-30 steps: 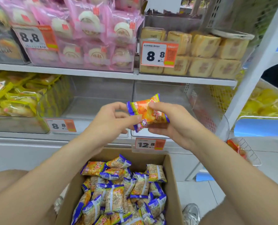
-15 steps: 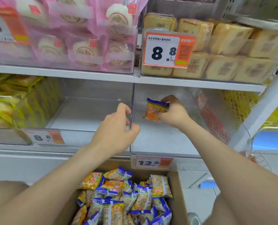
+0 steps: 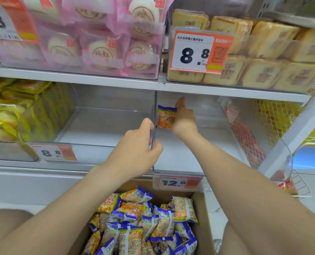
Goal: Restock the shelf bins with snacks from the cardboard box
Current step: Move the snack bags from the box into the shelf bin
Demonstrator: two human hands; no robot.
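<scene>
The hands were apart at the middle shelf. The left hand gripped the upright left front edge of a clear plastic bin, with the fingers curled over one side of the wall and the thumb on the other. The right hand reached deep inside that same bin, near its back left corner, and held one orange snack packet with blue ends. The packet stood upright, just beside the bin's left wall; whether it touched the bin floor could not be told.

A price tag reading 12.8 hung on the front lip of the bin. Below it sat the open cardboard box, between the person's forearms, heaped with more orange and blue packets.

Another clear bin stood to the left of the one being filled. Further left, a bin held yellow-wrapped snacks. On the upper shelf, pink-wrapped round cakes filled the left bin and tan square cakes the right, behind a tag marked 8.8.
</scene>
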